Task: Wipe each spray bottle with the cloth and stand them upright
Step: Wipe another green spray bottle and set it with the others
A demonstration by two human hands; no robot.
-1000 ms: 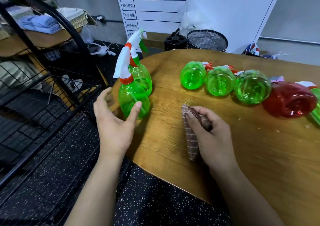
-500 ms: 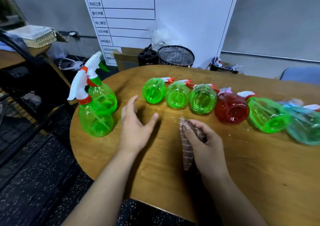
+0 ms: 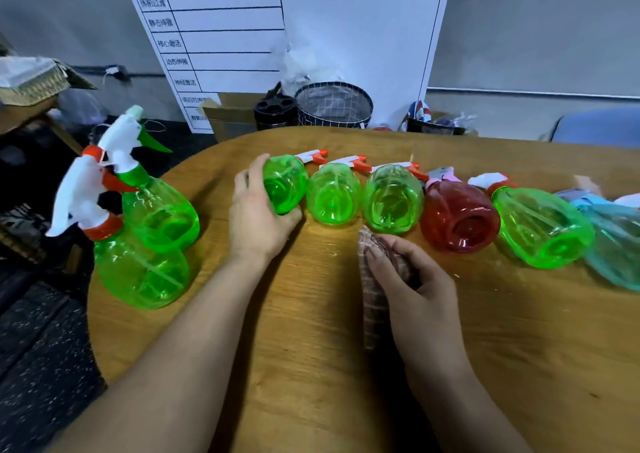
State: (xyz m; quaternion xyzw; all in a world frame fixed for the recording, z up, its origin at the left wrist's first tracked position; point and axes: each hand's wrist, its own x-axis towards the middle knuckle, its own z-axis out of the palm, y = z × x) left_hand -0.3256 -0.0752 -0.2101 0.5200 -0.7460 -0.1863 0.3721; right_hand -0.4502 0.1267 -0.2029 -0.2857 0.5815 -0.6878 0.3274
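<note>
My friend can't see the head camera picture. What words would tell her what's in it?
A person's left hand grips the leftmost lying green spray bottle on a wooden table, while the right hand holds a folded cloth. Five more bottles lie in that row; two green ones stand upright at left.

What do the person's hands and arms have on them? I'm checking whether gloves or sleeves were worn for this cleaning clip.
Nothing is worn, as far as the head view shows. Both the left hand and the right hand are bare, with no gloves, rings or watch in sight. Both forearms are bare down to the bottom edge of the frame, so no sleeve shows. The fingernails look short and unpainted.
</note>
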